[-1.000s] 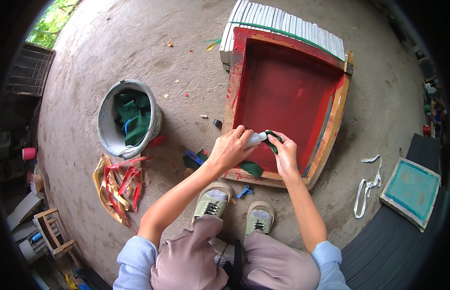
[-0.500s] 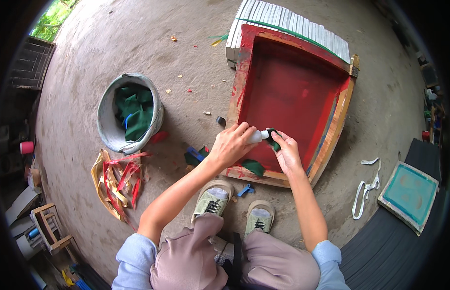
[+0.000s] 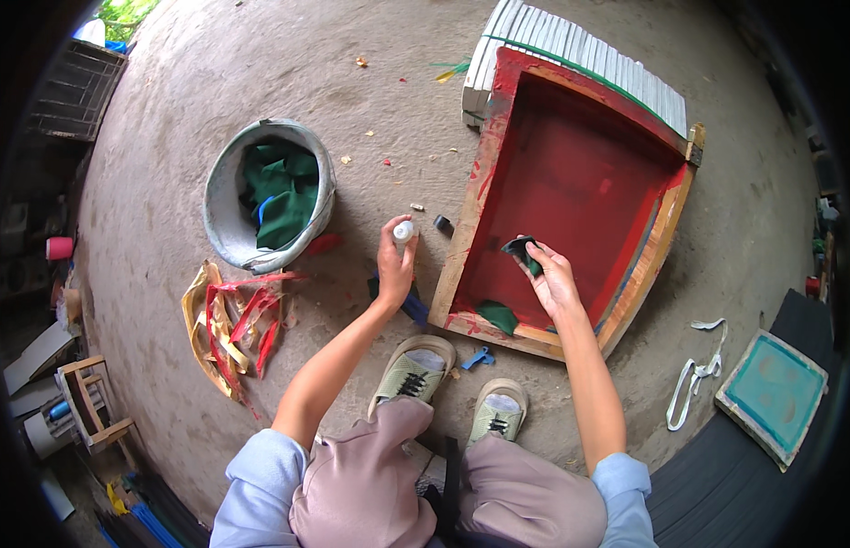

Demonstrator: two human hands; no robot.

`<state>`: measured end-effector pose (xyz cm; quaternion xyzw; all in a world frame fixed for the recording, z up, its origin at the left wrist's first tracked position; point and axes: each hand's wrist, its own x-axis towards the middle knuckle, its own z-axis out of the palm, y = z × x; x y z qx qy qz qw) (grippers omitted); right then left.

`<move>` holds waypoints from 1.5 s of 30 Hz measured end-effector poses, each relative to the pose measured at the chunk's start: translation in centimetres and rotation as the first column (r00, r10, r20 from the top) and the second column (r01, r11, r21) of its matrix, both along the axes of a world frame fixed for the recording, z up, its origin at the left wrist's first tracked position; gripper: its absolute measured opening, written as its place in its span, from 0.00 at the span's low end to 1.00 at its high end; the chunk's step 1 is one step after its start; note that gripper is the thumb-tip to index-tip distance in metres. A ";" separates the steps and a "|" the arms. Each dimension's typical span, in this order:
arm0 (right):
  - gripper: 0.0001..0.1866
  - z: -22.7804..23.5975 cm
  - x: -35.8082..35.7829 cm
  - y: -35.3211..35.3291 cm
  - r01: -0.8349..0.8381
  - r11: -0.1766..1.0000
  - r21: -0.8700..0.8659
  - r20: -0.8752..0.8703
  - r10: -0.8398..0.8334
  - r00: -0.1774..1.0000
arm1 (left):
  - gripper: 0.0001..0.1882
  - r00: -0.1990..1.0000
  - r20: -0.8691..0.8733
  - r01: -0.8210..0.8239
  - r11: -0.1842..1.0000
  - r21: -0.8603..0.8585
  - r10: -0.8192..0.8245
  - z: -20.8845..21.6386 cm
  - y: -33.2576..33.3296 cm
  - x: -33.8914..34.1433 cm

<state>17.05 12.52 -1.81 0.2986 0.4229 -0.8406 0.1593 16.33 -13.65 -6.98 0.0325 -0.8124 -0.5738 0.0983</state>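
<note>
Upright in my left hand point(image 3: 397, 267), whose fingers are wrapped round it, is a small white bottle point(image 3: 403, 231) over the floor beside the wooden frame. My right hand point(image 3: 555, 281) pinches a folded scrap of dark green cloth point(image 3: 520, 248) above the red mesh of a wooden screen-printing frame point(image 3: 458, 266). Another piece of green cloth point(image 3: 498, 316) lies at the frame's near left corner. Between the bottle and the frame, a small black cap point(image 3: 443, 225) rests on the floor.
A grey bucket point(image 3: 226, 224) of green cloth stands left, with yellow and red strips point(image 3: 226, 331) below it. The frame's far end leans on a strapped white stack point(image 3: 571, 57). A blue clip point(image 3: 478, 357) lies by my shoes. A smaller teal screen point(image 3: 774, 388) is at right.
My hands have parted: the left has drawn the bottle away leftward from the cloth and turned it upright. The right keeps the green cloth over the frame. The whole view has shifted slightly.
</note>
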 end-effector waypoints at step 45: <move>0.39 -2.3 -1.7 7.4 0.290 -0.336 0.896 0.181 0.874 0.451 | 0.37 0.978 0.094 0.199 0.960 -0.199 -0.184 2.9 10.2 -4.5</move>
